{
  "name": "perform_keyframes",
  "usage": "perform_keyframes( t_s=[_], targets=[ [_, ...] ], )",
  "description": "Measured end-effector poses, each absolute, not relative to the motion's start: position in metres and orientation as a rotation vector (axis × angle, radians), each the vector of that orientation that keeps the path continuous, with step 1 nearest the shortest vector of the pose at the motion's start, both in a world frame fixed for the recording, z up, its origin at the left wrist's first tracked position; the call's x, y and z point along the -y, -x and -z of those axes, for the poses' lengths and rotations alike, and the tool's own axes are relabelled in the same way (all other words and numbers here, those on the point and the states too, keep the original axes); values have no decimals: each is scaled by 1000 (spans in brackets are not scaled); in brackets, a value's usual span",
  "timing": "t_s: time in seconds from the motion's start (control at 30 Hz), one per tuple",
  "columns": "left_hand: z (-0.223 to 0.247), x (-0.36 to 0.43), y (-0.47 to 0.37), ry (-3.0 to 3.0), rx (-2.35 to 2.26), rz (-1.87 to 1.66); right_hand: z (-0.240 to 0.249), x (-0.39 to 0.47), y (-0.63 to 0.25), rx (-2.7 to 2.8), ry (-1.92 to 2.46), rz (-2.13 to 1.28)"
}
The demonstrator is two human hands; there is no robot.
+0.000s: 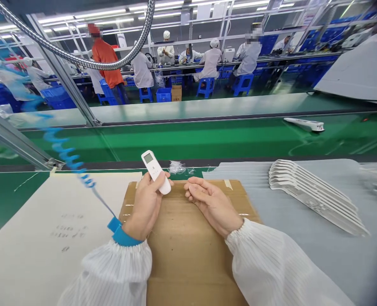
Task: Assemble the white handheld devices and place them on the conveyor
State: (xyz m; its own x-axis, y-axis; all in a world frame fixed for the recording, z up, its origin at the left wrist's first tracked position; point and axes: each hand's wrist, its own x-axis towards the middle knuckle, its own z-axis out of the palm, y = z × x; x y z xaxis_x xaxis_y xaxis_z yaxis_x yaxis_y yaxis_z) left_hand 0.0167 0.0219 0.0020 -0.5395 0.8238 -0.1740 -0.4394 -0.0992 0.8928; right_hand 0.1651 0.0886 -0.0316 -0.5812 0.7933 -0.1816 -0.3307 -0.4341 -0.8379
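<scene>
My left hand [147, 204] is wrapped round a white remote control [155, 170] with a small grey screen at its upper end. It is tilted, its screen end pointing up and away to the left. My right hand [210, 202] is to the right of the remote and apart from it. Its fingers are curled in with the thumb against them, and whatever may be between them is hidden. Both hands are above a brown cardboard sheet [191, 255]. A blue wrist strap [124, 236] with a coiled cord [65, 153] circles my left wrist.
Several nested long white plastic covers [316, 195] lie on grey foam sheeting [290, 242] at right. Crumpled clear plastic [177, 167] sits behind the cardboard. A green conveyor belt [188, 138] crosses ahead, carrying one white part [305, 124]. White paper [61, 212] covers the left side.
</scene>
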Motion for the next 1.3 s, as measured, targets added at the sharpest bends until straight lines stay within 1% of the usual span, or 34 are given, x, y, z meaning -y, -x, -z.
perform_keyframes(
  t_s=[0.33, 0.5, 0.6, 0.67, 0.77, 0.83, 0.9, 1.07, 1.2, 1.3],
  targets=[
    [2, -23, -15, -558, -1277, -1725, 26, -88, -167, 1032, 747, -2080],
    [4, -24, -16, -589, -1313, -1723, 25, -101, -173, 1015, 796, -1982],
    [5, -25, -15, -619, -1336, -1734, 22, -117, -191, 1092, 950, -1743],
    [4, -24, -14, -645, -1392, -1735, 20, -125, -213, 1230, 1108, -1469],
    [-1, -22, -13, -707, -1508, -1700, 18, -122, -254, 1600, 1382, -1033],
    [-5, -20, -12, -750, -1588, -1639, 17, -112, -279, 1839, 1530, -920],
    [-10, -18, -10, -785, -1683, -1552, 17, -98, -298, 1967, 1609, -943],
    [-27, 3, 1, -964, -1984, -1186, 21, -76, -318, 2007, 1704, -893],
    [-39, 50, 18, -1125, -2243, -939, 21, -68, -325, 1970, 1668, -1037],
    [-32, 96, 35, -1015, -2416, -832, 14, -56, -326, 1946, 1611, -1183]
  ],
)
